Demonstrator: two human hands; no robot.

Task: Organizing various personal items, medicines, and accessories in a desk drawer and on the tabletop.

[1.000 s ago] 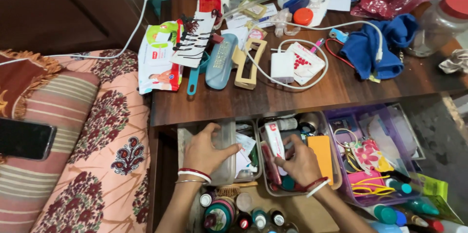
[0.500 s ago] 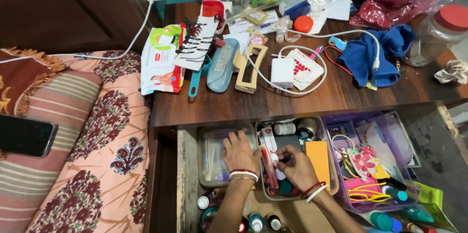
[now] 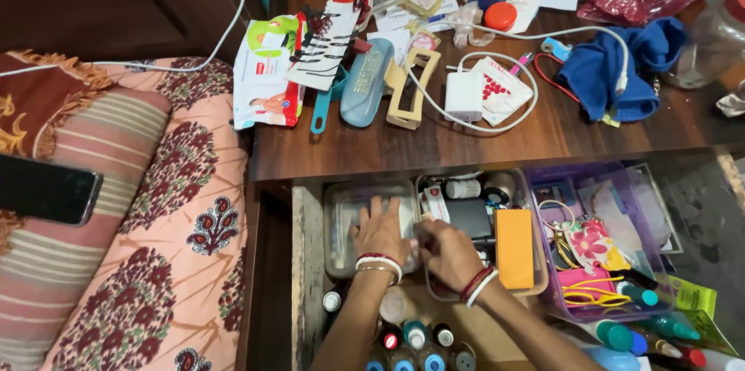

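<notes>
The left hand (image 3: 382, 230) lies flat, fingers spread and open, inside the clear rectangular plastic tray (image 3: 335, 223) at the left of the open drawer, touching its floor and gripping nothing. The right hand (image 3: 448, 251) sits just beside it, at the near left corner of the middle clear plastic tray (image 3: 535, 282); its fingers curl down over the tray's contents, but I cannot tell whether they grip anything. Red and white bangles circle both wrists.

In the middle tray, a flat black case (image 3: 469, 217) lies just far of the right hand, a white cylindrical bottle (image 3: 463, 188) lies on its side at the far end, and an orange rectangular box (image 3: 514, 247) stands along the right side. To the right, a purple-tinted clear plastic bin (image 3: 543, 181) holds a flowered pouch (image 3: 593, 242) and yellow bands. Small bottles with blue, red and white caps (image 3: 415, 336) crowd the near part of the drawer.

Above the drawer, the dark wooden bench (image 3: 349, 157) carries a white charger block (image 3: 463, 95) ringed by its cable, a beige hair claw clip (image 3: 409, 88), a pale blue oblong case (image 3: 366, 81), a green-and-white wipes packet (image 3: 262, 68) and a crumpled blue cloth (image 3: 621, 68). At the far left, a black phone (image 3: 46, 188) rests on a striped cushion (image 3: 101, 177)
</notes>
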